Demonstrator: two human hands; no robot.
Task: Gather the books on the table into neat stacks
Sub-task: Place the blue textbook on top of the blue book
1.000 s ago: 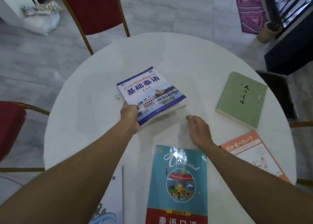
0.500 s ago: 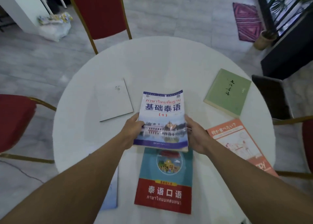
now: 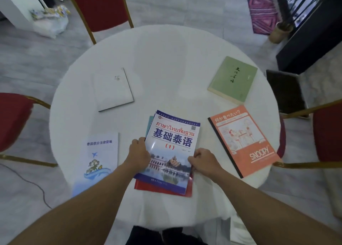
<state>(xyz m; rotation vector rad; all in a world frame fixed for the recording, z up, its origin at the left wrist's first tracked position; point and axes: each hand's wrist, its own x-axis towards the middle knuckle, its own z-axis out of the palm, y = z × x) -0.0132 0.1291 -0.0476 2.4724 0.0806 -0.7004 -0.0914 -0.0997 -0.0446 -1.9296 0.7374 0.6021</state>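
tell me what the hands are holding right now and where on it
Both grip the blue-and-white Thai textbook lying on the teal-and-red book: left hand on its left edge, right hand on its right edge.

Teal-and-red book (image 3: 162,186) mostly under, perhaps, textbook (image 3: 172,148)

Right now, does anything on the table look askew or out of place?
Yes. The blue-and-white Thai textbook lies skewed on the teal-and-red book, whose edges stick out at top left and bottom. Both hands, left hand and right hand, grip its sides.
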